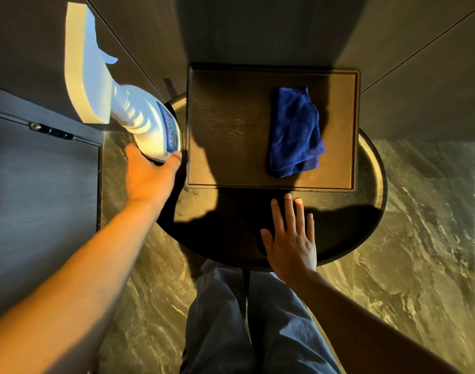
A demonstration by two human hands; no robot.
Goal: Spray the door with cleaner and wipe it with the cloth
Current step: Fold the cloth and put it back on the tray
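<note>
- Head view: the spray bottle is gripped low at its base by the left hand, fingers clamped round it, beside the round table.
- Its long axis runs up-left, nozzle end toward the dark wall, not the door; a misdirected spray is risked.
- Held so low, it could tip.
- The blue cloth lies on the tray; the right hand is spread flat, empty.

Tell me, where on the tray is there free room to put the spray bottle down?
The tray's left half, between its left rim and the blue cloth, is bare. The right half holds the cloth. The left hand holds the spray bottle.
</note>
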